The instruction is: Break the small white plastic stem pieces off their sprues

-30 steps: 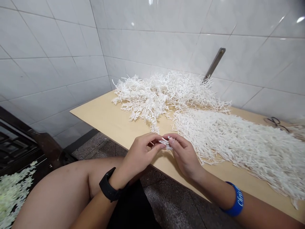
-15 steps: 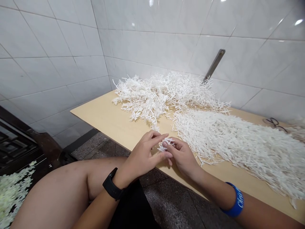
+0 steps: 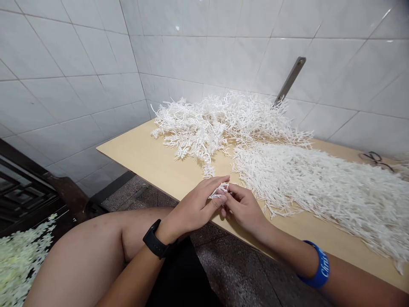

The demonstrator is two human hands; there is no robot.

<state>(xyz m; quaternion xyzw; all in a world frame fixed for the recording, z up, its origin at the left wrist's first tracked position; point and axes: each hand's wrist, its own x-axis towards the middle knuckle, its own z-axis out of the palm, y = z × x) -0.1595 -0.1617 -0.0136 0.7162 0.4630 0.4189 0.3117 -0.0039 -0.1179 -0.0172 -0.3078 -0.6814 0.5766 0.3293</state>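
Note:
Between my two hands, over the table's near edge, is a small white branching plastic sprig (image 3: 217,190). My left hand (image 3: 200,204), with a black watch on its wrist, is closed round the sprig's tips between thumb and fingers. My right hand (image 3: 247,209), a blue band on its wrist, pinches the other end of it; the fingertips are partly hidden. Just beyond, a loose heap of white sprigs (image 3: 204,123) lies at the back of the tan table (image 3: 134,147). To the right spreads a flatter, denser layer of the same white sprigs (image 3: 313,183).
A metal bracket (image 3: 290,79) slants up against the tiled wall behind the heap. A dark cord or pair of glasses (image 3: 375,158) lies at the back right. Low on the left are pale flower pieces (image 3: 22,260) and dark wooden furniture (image 3: 28,187).
My left fingers have closed in round the sprig, gathering its spread tips together. My right hand keeps its pinch. The view has shifted slightly.

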